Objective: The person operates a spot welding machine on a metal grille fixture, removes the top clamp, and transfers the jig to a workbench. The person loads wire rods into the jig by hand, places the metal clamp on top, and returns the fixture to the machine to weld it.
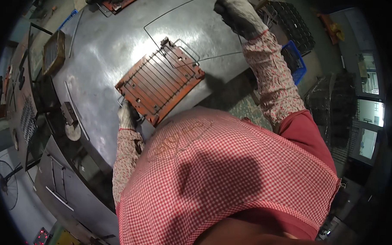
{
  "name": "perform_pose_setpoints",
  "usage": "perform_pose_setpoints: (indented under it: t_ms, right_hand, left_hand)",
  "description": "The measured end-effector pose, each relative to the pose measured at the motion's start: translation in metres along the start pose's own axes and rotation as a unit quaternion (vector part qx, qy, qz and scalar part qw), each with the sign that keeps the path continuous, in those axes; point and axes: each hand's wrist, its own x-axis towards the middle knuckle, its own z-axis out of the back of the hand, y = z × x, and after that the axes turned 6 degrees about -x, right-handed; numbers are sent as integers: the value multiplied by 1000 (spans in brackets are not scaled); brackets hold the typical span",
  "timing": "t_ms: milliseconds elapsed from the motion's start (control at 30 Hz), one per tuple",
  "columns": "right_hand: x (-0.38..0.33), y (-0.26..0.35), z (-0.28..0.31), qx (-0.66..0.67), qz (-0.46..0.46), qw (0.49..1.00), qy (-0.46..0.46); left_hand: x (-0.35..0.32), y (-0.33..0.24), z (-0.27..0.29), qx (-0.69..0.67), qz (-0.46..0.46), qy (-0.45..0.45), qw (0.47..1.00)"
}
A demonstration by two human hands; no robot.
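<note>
An orange-brown jig plate (154, 99) lies tilted on the metal table, with several thin parallel wires (155, 80) across it and wire loops at its ends. My left hand (127, 117), in a grey-white glove, grips the plate's left end beside one loop; its fingers are partly hidden. Up at the top, my right hand (237, 15), gloved as well, is closed on a large bent wire frame (175, 9). That frame reaches down and left from my hand, and its lower end lies over the far right end of the jig plate.
The shiny metal table (102, 43) carries another orange plate (122, 3) at its far edge. Blue crates (298, 62) and dark stacked grids (289, 22) stand to the right. At the left are a framed tray (54, 52) and a metal rod (76, 110).
</note>
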Motion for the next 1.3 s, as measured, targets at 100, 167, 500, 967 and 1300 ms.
perform_pose_setpoints:
  t_ms: [100,167,500,967,1300]
  right_hand:
    - [6,-21,-13,14,-38,999,16]
    - [3,-38,-14,-12,184,977,110]
    - [44,-53,-61,-274,-66,959,32]
    - [84,-73,-71,-376,30,926,17]
    - [121,-112,-62,-481,148,864,-10]
  left_hand:
    - [-4,-4,10,7,-13,65,998]
    - [-2,0,13,-4,-6,69,998]
    - [0,5,11,-21,-13,39,999]
    - [6,10,15,-46,-1,63,997]
    - [4,8,15,-45,1,83,996]
